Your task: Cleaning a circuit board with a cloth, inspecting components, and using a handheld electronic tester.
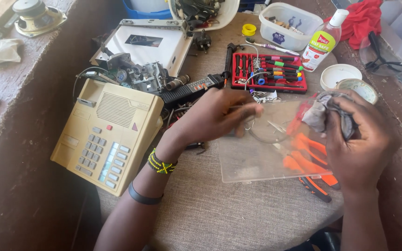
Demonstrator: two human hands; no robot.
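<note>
- A person's left hand pinches a thin silvery metal tool, fingers closed round its near end; the tool's long axis runs roughly level, pointing across toward the right hand.
- The right hand is bunched tight on a crumpled grey rag, which sticks out of its fist on the side facing the left hand.
- The two hands stay apart, the rag just beyond the tool's tip; the left hand is the nearer to the tool, the right to the rag.
- Beneath and between them lies a clear flat plastic lid, with orange-handled pliers showing through it under the right hand.
- Beyond the hands sits a red open case of small colour-tipped screwdrivers; a clear bottle with a green label and a white round lid stand beyond the right hand.
- Outboard of the left hand rests a beige desk telephone with a keypad, a bare circuit assembly just beyond it.
- All of it lies on a grey-brown cloth-covered table; a beaded wristband circles the left wrist.
</note>
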